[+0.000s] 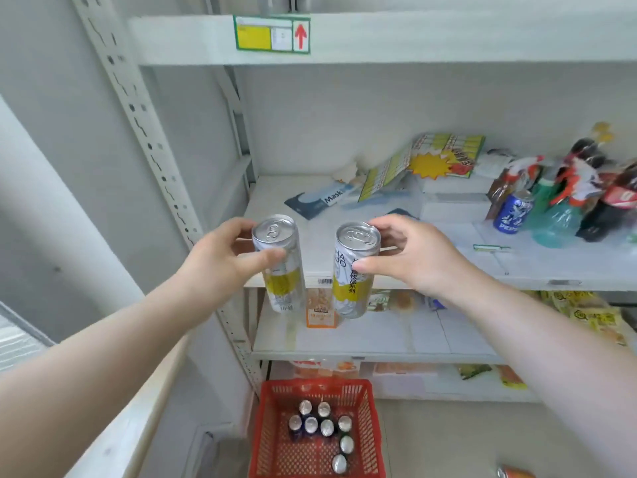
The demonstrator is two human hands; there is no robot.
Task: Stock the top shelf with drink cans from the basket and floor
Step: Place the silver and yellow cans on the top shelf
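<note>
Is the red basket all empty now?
No, the red basket has several cans standing inside it, their silver tops showing.

Shop, price-tagged shelves (448, 37), snack packets (586, 315)

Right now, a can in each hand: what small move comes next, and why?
Probably ease both forward onto the bare left part of the shelf: left hand grips the left can, right hand grips the right can, both before its front edge.
</note>
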